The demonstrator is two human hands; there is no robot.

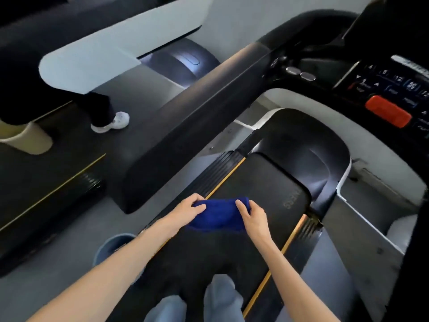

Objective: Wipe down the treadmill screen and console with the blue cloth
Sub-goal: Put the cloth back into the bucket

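- The treadmill belt (267, 194) lies under both grips and runs on ahead of them.
- The handrail (197, 117), a long dark bar, slants up to the left of the left grip, well apart from it.
- The console (394, 84) sits ahead of the right grip and to its right, higher and well apart. Its keys show, but I cannot make out the screen.
- A bucket (116, 246) stands on the floor behind the left grip, partly hidden by the forearm.
- The blue cloth (220, 213) hangs bunched between the two grips, above the belt and touching no part of the console.
- The left grip (189, 210) pinches the cloth's left end, and the right grip (253, 216) curls round its right end.
- The red button (387, 110) sits on the console's near edge.
- Step in hand, as I judge it: readying the cloth, with no wiping begun.
- The next move calls for raising the cloth forward and rightward to the console, folded flat, and pressing lightly around the keys and the red button.
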